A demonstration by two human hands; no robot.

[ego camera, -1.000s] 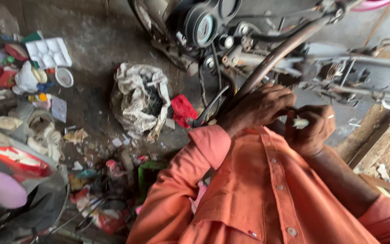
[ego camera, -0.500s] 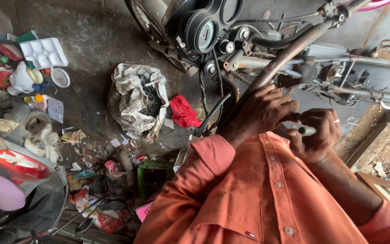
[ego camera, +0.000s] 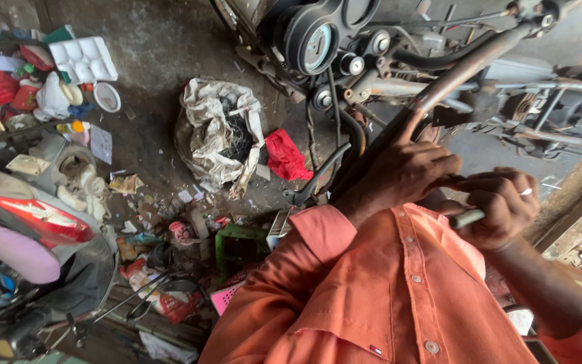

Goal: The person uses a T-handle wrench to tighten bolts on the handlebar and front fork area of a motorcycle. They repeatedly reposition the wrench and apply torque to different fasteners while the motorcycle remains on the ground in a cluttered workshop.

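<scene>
The rusty brown curved metal handlebar (ego camera: 459,71) is being grasped by the left hand (ego camera: 402,174); the right hand (ego camera: 500,205) is clenching a pale green tool handle (ego camera: 466,218).

Two hands are showing: left grip (ego camera: 405,176) and right grip (ego camera: 496,205), touching each other. One rusty handlebar tube (ego camera: 463,67) is running up from the left grip. One pale tool handle (ego camera: 465,218) is sticking out of the right grip. Two round gauges (ego camera: 318,44) are sitting above and left of the left grip. One red rag (ego camera: 285,156) and one crumpled sack (ego camera: 218,131) are lying left of it, the egg tray (ego camera: 87,59) farther left.
</scene>
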